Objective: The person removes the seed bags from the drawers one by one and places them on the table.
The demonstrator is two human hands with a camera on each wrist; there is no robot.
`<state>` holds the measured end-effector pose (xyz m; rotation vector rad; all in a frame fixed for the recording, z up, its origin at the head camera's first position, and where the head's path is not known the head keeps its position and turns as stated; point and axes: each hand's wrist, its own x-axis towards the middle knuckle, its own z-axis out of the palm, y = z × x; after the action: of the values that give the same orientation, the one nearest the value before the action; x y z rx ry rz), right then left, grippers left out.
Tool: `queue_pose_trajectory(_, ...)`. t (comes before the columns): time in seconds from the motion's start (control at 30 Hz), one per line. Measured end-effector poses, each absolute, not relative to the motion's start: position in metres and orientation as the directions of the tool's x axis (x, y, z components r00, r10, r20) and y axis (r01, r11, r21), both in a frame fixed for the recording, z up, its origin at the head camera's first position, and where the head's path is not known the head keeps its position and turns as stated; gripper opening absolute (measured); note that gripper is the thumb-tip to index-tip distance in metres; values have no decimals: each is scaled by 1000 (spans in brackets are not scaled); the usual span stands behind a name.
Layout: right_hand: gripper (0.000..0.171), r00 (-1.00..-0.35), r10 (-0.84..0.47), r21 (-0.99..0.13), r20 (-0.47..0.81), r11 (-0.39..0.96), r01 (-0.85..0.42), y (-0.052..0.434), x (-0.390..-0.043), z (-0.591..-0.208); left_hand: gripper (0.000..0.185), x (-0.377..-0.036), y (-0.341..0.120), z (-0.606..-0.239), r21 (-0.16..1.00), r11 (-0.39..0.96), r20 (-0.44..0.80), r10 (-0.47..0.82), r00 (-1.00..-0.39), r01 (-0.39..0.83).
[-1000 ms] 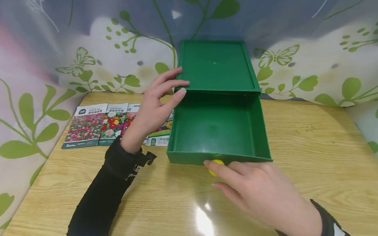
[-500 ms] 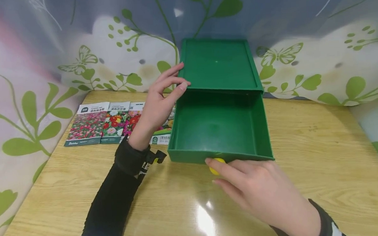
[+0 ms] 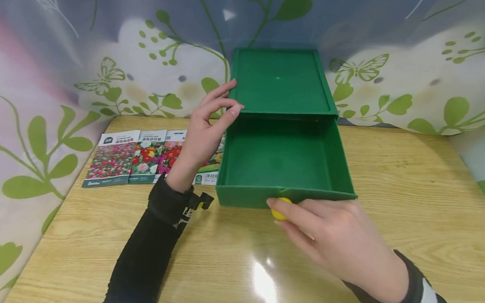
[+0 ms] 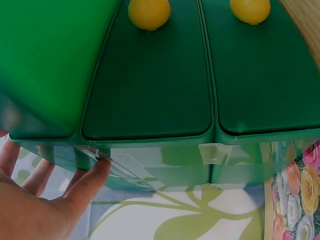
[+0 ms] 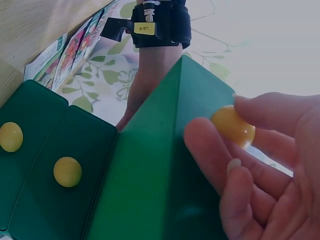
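Fingers (image 3: pixel 288 211) of the right hand (image 3: pixel 338 242) pinch the yellow knob (image 3: pixel 279 212) on the front panel of the top drawer (image 3: pixel 282 161), which stands pulled well out toward the near edge of the wooden table (image 3: pixel 414 215). The right-wrist view shows the thumb and forefinger closed around this knob (image 5: pixel 232 125), with two further yellow knobs on the closed lower drawers (image 5: pixel 50 175) beneath. The drawer interior shows nothing inside. At the drawer's left rear corner, the left hand (image 3: pixel 202 133) braces the green drawer cabinet (image 3: pixel 280 81): its fingers are extended and slightly spread, fingertips touching the cabinet's left top edge, holding nothing. The left-wrist view shows those fingers (image 4: pixel 87 177) lying along the cabinet's side. Left of the cabinet, near the table's far-left corner, a row of flower seed packets (image 3: pixel 136 157) lies flat, the rightmost ones partly hidden by the left forearm. A leaf-patterned plastic sheet (image 3: pixel 98 63) hangs behind the far edge. Risk assessment: the drawer appears near full extension; further pulling could free it from the cabinet and drop its rear end. The knob grip is small, so slippage is possible. If the bracing hand lifts, the light cabinet could slide or tip forward.
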<state>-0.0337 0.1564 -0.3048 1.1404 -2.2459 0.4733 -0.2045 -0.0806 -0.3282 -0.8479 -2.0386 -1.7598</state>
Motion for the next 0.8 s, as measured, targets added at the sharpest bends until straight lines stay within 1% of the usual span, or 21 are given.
queue_pose_trajectory(0.1, 32, -460, -606, -46, 649, 572, -819, 155, -35, -305, 18, -205, -82, -329, 785, 66, 589, 231, -775, 616)
queue_pose_trajectory(0.27, 33, -447, -595, -37, 668, 574, -818, 154, -36, -307, 17, -206, -82, -328, 805, 67, 564, 228, -794, 590)
queue_pose_trajectory(0.5, 35, -462, -587, -50, 664, 582, -812, 157, -40, -307, 17, -208, -83, -328, 796, 50, 578, 237, -781, 603)
queue_pose_trajectory(0.7, 36, -452, -577, -49, 680, 579, -814, 156, -45, -310, 17, -206, -84, -325, 794, 50, 577, 251, -778, 605)
queue_pose_trajectory(0.8, 37, -458, -568, -60, 684, 582, -811, 157, -47, -311, 16, -206, -84, -326, 800, 52, 568, 258, -782, 598)
